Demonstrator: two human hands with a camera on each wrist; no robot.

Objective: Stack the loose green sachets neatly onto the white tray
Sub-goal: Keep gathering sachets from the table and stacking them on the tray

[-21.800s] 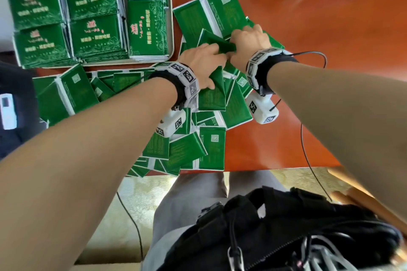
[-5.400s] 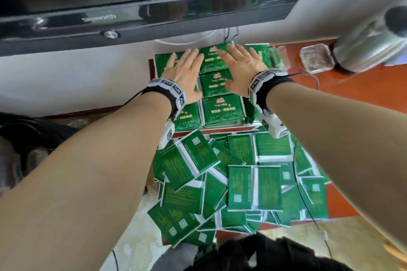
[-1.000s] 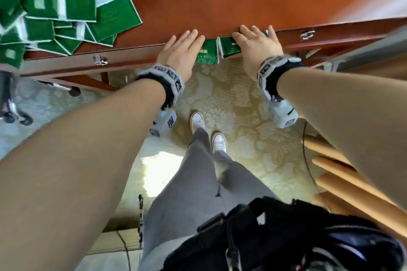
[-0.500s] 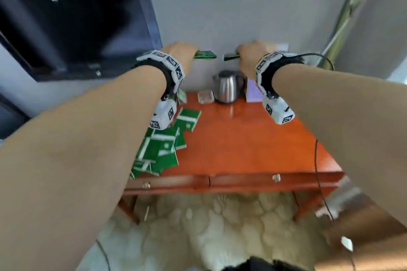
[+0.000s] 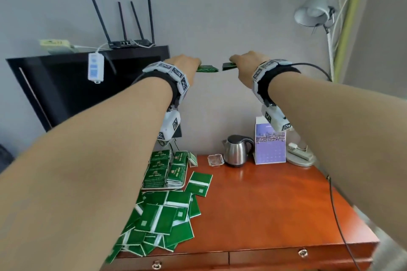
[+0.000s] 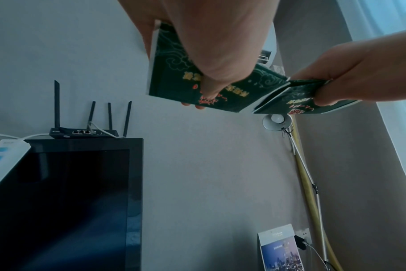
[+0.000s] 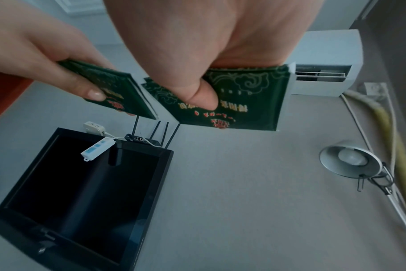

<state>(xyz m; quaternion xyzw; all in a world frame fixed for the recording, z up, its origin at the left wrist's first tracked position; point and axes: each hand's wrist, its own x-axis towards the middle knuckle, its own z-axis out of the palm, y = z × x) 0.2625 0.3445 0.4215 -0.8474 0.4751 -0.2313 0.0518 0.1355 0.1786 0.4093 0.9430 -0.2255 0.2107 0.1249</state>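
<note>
The red-brown worktop (image 5: pixel 275 204) carries a loose heap of green sachets (image 5: pixel 163 220) at its left, with the white tray (image 5: pixel 164 187) of stacked sachets just behind it. Raised well above, the left hand (image 5: pixel 184 66) pinches one small bundle of sachets (image 6: pixel 174 80) and the right hand (image 5: pixel 244 62) pinches another bundle (image 7: pixel 250 99), edges nearly meeting.

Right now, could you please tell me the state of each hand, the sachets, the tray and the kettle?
Left hand: raised, pinching green sachets.
Right hand: raised, pinching a second green bundle.
White tray: on the wooden table, holding neat stacks.
Loose green sachets: scattered, overlapping.
Steel kettle: upright, lid closed.
</note>
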